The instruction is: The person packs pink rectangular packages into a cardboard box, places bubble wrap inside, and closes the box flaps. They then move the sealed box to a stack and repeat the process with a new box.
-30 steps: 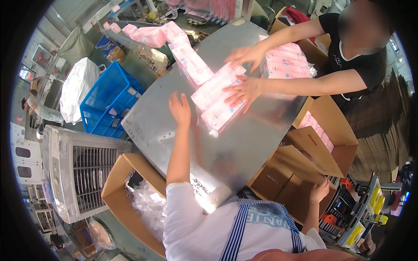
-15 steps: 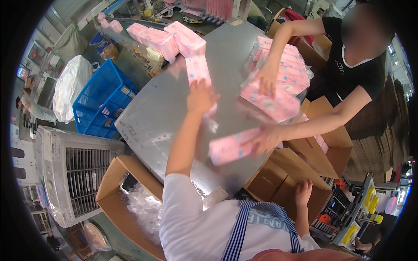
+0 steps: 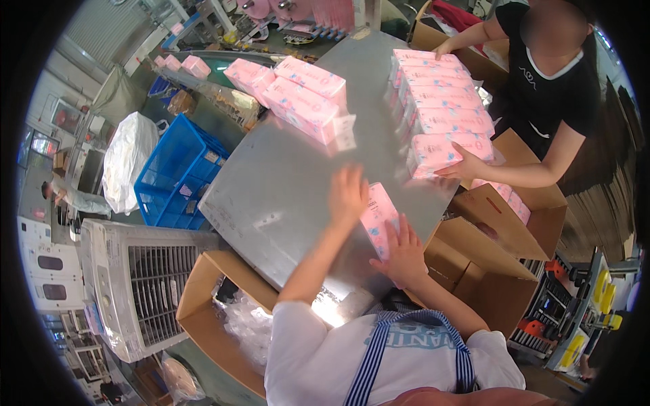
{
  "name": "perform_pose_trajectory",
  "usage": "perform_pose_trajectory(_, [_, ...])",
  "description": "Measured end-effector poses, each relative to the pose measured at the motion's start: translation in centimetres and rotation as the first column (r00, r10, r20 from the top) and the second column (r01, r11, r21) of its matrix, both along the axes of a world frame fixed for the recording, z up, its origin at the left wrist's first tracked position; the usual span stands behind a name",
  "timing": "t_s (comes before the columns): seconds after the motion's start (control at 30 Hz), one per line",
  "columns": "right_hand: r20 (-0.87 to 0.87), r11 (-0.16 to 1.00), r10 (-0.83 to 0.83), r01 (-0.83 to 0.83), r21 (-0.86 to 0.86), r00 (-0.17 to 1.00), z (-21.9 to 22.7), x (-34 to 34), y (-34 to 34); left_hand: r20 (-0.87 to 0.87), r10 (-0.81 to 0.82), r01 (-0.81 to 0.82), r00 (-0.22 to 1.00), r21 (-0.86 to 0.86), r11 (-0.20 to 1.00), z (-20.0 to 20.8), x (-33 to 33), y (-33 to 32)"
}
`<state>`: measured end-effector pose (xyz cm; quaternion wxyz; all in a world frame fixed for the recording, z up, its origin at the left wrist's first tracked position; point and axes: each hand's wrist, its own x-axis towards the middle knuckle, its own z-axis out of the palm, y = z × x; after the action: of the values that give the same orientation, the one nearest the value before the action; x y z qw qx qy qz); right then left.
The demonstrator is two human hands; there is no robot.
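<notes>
A pink tissue pack (image 3: pixel 379 215) with a floral print sits near my side of the metal table. My right hand (image 3: pixel 405 256) grips its near end, thumb on one side and fingers along the other. Just left of the pack, my left hand (image 3: pixel 348 197) has its fingers stretched out, somewhat blurred, holding nothing. Farther off stand more pink packs (image 3: pixel 301 107) side by side at the table's far left. A co-worker's hands brace a row of similar packs (image 3: pixel 450 120) on the right; one hand presses against the nearest pack (image 3: pixel 450 154).
Open cardboard boxes (image 3: pixel 484 274) stand at the table's right edge, one holding pink packs. A box of clear plastic (image 3: pixel 247 328), an air cooler (image 3: pixel 145 284) and a blue crate (image 3: pixel 177 177) are on the left. A conveyor (image 3: pixel 223 74) carrying packs meets the table's far left.
My left hand has left the far packs and come nearer. My right hand has moved from the box to a pack on the table. The co-worker's packs now form a neat row.
</notes>
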<state>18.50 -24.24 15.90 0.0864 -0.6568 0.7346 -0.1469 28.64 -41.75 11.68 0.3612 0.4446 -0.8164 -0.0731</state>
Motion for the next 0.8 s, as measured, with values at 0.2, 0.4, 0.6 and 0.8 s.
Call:
perform_pose_trajectory(0.2, [-0.13, 0.987, -0.014, 0.034, 0.156, 0.991, 0.4, 0.0, 0.8, 0.309, 0.197, -0.277, 0.931, 0.244, 0.929, 1.9, -3.4, -16.2])
perform_pose_trajectory(0.4, [-0.17, 0.97, -0.201, 0.221, 0.105, 0.965, 0.1, -3.2, 0.2, 0.293, 0.045, -0.15, 0.955, 0.345, 0.927, 1.7, -3.0, -10.8])
perform_pose_trajectory(0.6, [0.358, 0.876, -0.405, 0.244, 0.417, 0.841, -1.0, -8.1, -5.3, -0.004, -0.187, 0.167, 0.982, 0.469, 0.867, 1.2, 4.3, 3.1])
perform_pose_trajectory(0.8, [0.9, 0.901, -0.434, -0.015, 0.434, -0.043, -5.3, -9.3, -5.5, -0.334, 0.373, 0.257, 0.866, 0.936, 0.241, -1.5, 5.5, 7.6])
